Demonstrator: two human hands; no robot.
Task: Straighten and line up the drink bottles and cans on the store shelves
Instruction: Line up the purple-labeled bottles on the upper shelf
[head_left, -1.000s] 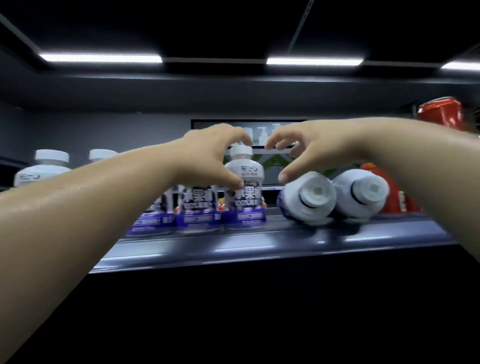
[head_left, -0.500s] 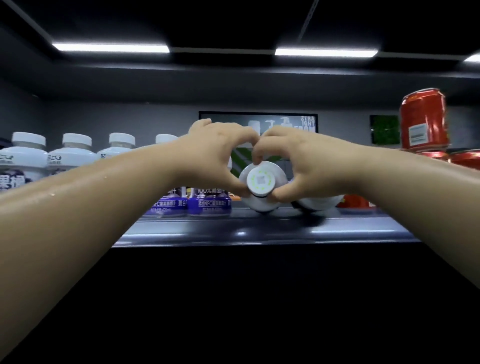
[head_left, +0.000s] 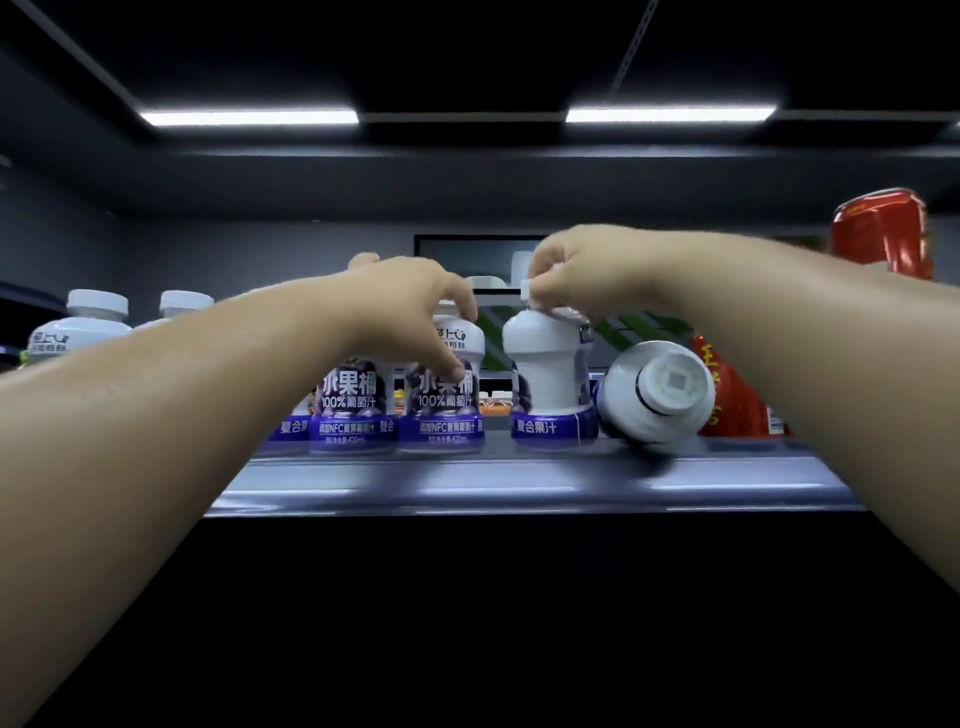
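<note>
Pinching upright white purple-banded bottle (head_left: 545, 374) by its cap, right hand (head_left: 587, 275) fingers clamped; left hand (head_left: 410, 306) fingers grip neighbouring bottle (head_left: 447, 413).

Blurred red can (head_left: 883, 236); bottle cap (head_left: 527, 291) mostly beneath right hand (head_left: 587, 275)

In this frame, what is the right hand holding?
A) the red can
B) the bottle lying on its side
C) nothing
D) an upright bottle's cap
D: the right hand pinches the cap of the upright bottle, while the toppled bottle lies untouched beside it and the left hand grips a labelled bottle.
</note>
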